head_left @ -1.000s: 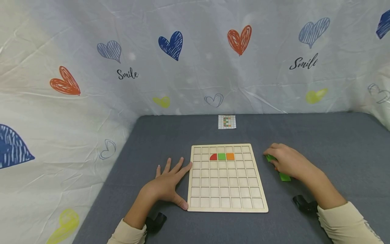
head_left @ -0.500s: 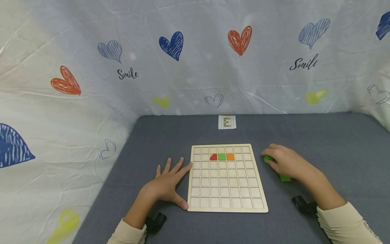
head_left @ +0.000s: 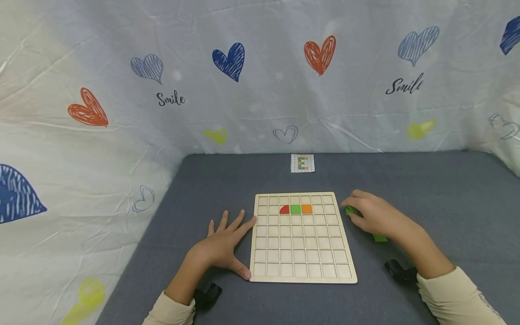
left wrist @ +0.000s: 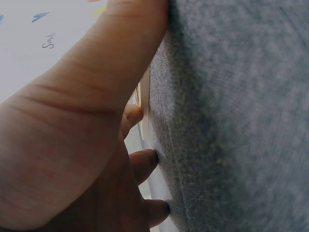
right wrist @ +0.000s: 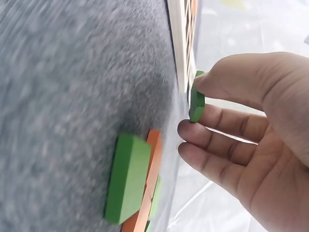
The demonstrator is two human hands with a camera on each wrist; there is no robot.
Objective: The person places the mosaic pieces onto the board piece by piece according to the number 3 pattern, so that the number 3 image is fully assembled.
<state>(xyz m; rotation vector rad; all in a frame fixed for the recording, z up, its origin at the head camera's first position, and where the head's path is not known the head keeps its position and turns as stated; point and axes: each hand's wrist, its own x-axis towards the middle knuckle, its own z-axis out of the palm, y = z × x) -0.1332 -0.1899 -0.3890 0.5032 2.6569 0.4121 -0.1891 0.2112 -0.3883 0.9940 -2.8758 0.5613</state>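
A wooden grid board (head_left: 302,243) lies mid-table, with a red quarter-round tile (head_left: 285,209), a green square tile (head_left: 295,209) and an orange square tile (head_left: 307,209) set side by side in its second row. My left hand (head_left: 221,246) has its fingers spread, thumb at the near left corner and index finger at the left edge. Just off the board's right edge, my right hand (head_left: 378,214) pinches a green tile (right wrist: 198,99) between thumb and fingers. Below that hand, another green tile (right wrist: 128,179) lies next to an orange tile (right wrist: 153,166) on the cloth.
A small card (head_left: 302,163) printed with a coloured grid pattern lies behind the board on the grey tablecloth (head_left: 227,176). A white curtain (head_left: 268,90) with hearts hangs behind the table. More green pieces (right wrist: 155,198) show behind the orange tile.
My right hand has moved left toward the board with the green tile pinched in it, away from the pieces on the cloth. The left hand and the board stay in place.
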